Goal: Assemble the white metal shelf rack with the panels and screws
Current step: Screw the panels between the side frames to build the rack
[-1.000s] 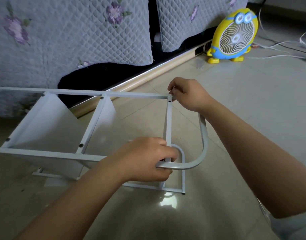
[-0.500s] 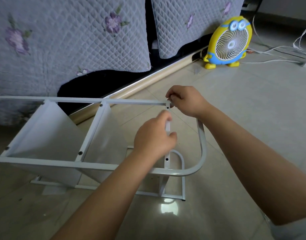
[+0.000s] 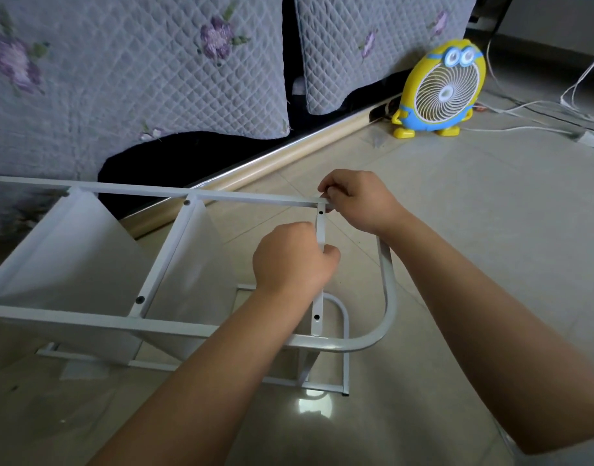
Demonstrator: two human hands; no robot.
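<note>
A white metal shelf rack (image 3: 87,319) is lying on its side on the pale beige tiled floor (image 3: 490,230). Its long rails are running left to right in front of the person, and two flat white shelf panels (image 3: 70,260) are sloping down between them. The left hand (image 3: 294,264) is gripping the flat white crossbar (image 3: 317,306) at the rack's right end, fingers and thumb curling round it about midway along its length. The right hand (image 3: 359,201) is working apart from the left, just beyond it, its fingertips pinching the end of the far long rail (image 3: 248,197) at the corner where that crossbar is meeting it; whether anything small is sitting between those fingertips is impossible to tell. The right forearm is crossing over a curved grey-white metal tube (image 3: 388,297) that is bending round the rack's end. Behind, grey quilted covers with purple flowers (image 3: 137,68) are hanging down, and a yellow and blue cartoon-shaped fan (image 3: 443,89) is standing on the floor near white cables (image 3: 524,129).
</note>
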